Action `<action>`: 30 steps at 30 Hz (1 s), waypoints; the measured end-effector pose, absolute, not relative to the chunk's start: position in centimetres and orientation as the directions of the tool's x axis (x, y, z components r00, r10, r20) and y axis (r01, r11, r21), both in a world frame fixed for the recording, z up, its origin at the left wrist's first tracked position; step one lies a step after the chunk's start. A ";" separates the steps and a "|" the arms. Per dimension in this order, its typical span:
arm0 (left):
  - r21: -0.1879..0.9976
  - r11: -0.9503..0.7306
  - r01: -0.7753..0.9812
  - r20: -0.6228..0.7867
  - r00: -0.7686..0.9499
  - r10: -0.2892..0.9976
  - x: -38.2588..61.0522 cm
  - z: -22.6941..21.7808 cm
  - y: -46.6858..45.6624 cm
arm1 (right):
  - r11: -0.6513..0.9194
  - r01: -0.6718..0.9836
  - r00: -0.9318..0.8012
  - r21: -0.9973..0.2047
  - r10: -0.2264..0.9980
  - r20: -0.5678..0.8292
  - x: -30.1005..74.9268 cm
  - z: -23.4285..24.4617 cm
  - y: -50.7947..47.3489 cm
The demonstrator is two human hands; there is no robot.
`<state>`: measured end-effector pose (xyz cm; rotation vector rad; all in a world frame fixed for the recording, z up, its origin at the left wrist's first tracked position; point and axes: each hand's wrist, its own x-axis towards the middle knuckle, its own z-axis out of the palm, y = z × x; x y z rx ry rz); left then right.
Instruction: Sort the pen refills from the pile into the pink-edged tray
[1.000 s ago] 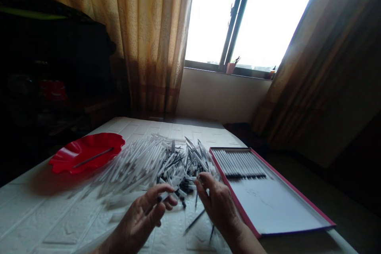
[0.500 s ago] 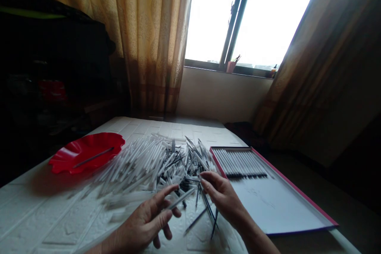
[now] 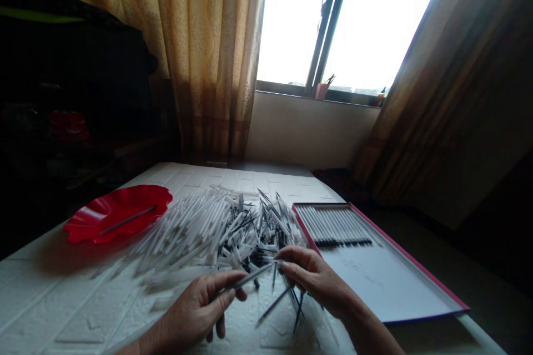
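Note:
My left hand [image 3: 208,305] is closed around a pen barrel [image 3: 256,275], a pale slim tube, between thumb and forefinger; its other fingers hang loosely curled. The barrel slants up to the right, its far end at the fingertips of my right hand [image 3: 302,266]. My right hand is pinched on what looks like a thin pen refill [image 3: 276,261] at that end; the fingers mostly hide it. Just beyond lies a pile of dark refills and small pen parts [image 3: 254,227]. To its left is a heap of clear white pen barrels [image 3: 189,227].
A shallow box with a red rim [image 3: 410,260] on the right holds a row of pens [image 3: 339,224] with black ends. At the left, a red wavy-edged dish [image 3: 114,213] carries one pen-like stick [image 3: 129,220]. Loose refills [image 3: 272,308] lie near my right wrist on the white table [image 3: 83,316].
My right hand has moved slightly down, and my left forefinger has closed down on the barrel. The barrel's end now meets my right fingertips; before, they were apart.

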<state>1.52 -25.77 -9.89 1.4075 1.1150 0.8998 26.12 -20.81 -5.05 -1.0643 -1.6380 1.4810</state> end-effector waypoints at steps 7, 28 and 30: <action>0.974 -0.059 0.217 -0.017 0.333 0.943 1.8 -8.6 -26.1 | 0.013 0.120 -0.483 -0.993 0.874 -0.047 25.9 -5.6 -21.1; 0.628 -0.499 0.598 0.249 0.453 0.856 1.3 -7.6 -26.7 | 0.016 0.272 -0.695 -0.962 0.695 -0.185 25.2 -7.0 -21.5; 0.628 -0.498 0.598 0.251 0.451 0.857 1.3 -7.7 -26.7 | 0.025 0.268 -0.694 -0.963 0.698 -0.175 24.9 -7.1 -21.6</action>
